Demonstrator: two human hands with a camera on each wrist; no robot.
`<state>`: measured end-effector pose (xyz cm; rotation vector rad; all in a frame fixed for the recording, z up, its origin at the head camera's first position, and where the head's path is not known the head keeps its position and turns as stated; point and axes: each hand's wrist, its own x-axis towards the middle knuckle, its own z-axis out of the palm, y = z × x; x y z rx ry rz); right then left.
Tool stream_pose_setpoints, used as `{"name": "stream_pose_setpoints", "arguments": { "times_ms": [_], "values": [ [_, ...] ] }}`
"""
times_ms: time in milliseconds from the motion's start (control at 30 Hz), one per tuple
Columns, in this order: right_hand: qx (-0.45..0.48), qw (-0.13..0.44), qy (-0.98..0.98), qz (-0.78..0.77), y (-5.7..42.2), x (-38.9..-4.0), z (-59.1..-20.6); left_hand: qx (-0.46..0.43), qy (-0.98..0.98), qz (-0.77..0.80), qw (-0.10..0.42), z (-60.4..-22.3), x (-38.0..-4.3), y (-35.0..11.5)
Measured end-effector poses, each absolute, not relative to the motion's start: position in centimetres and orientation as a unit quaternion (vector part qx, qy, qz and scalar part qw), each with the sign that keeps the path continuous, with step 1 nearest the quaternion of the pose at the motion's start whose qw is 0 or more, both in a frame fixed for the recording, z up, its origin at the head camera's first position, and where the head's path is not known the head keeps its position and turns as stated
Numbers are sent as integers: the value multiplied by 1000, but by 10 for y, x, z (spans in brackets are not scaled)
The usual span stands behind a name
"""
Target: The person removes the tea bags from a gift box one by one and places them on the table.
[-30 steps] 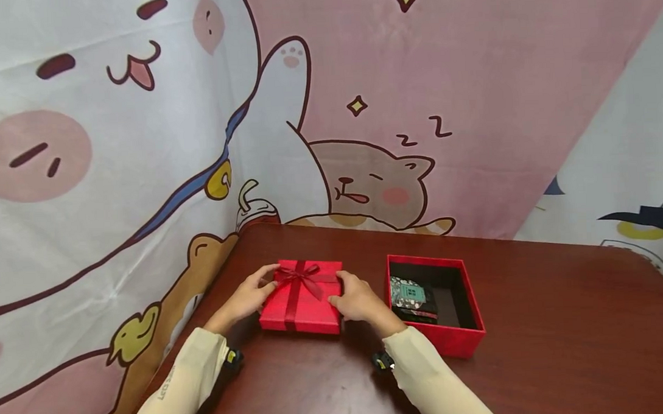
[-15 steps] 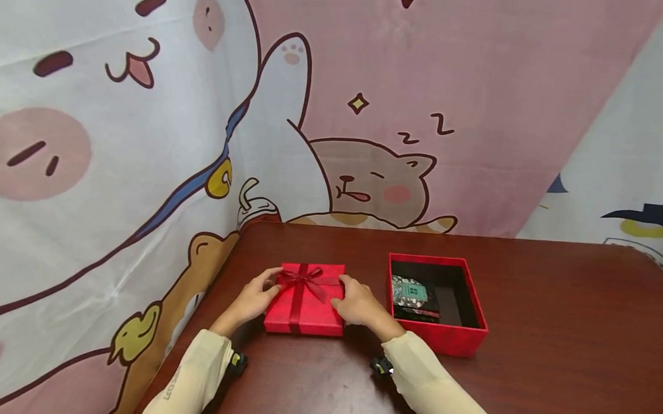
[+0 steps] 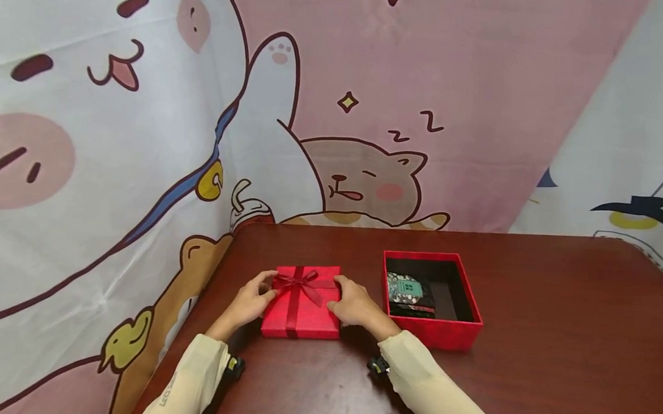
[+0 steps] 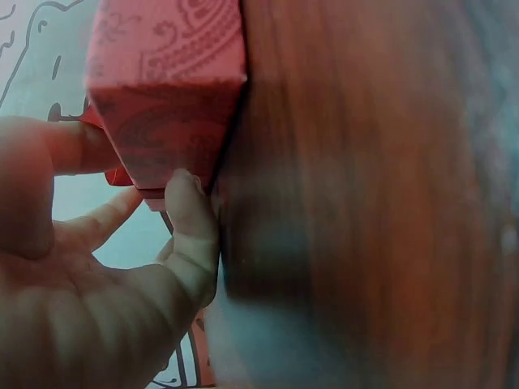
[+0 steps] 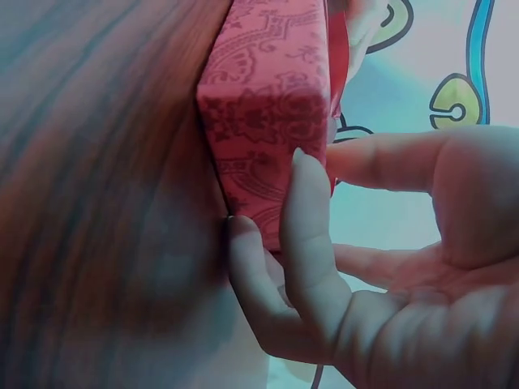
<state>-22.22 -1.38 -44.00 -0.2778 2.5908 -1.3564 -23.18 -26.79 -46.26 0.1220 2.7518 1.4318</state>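
A red gift box lid [image 3: 319, 322], crossed by a dark red ribbon and bow [image 3: 301, 282], lies flat on the table. My left hand [image 3: 248, 302] holds its left side, the thumb on the top near the bow. On the opposite side, my right hand [image 3: 358, 301] grips the lid with thumb on top. Both wrist views show fingertips against the lid's paisley-patterned side [image 4: 170, 121], [image 5: 255, 121]. The underside is hidden. Right of the hands stands an open red box [image 3: 440, 335] with a dark interior.
Inside the open box, at its left, are a floral packet with a green label [image 3: 408, 288] and dark packets [image 3: 414, 311]. The brown wooden table [image 3: 555, 321] meets a cartoon-printed cloth [image 3: 470, 104] at the back and left.
The lid has slid slightly towards me, with both hands keeping hold of it. The head view has shifted a little; the open box stays in place.
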Motion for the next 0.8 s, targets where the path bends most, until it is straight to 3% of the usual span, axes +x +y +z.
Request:
{"name": "stream_pose_setpoints", "arguments": {
  "times_ms": [433,800],
  "values": [
    [-96,101,871,-472,-10,-223,-441,38,879,474,31,-460,-231,-268],
    [-139,43,897,-417,-9,-217,-428,60,881,468,24,-446,-231,-271]
  ]
}}
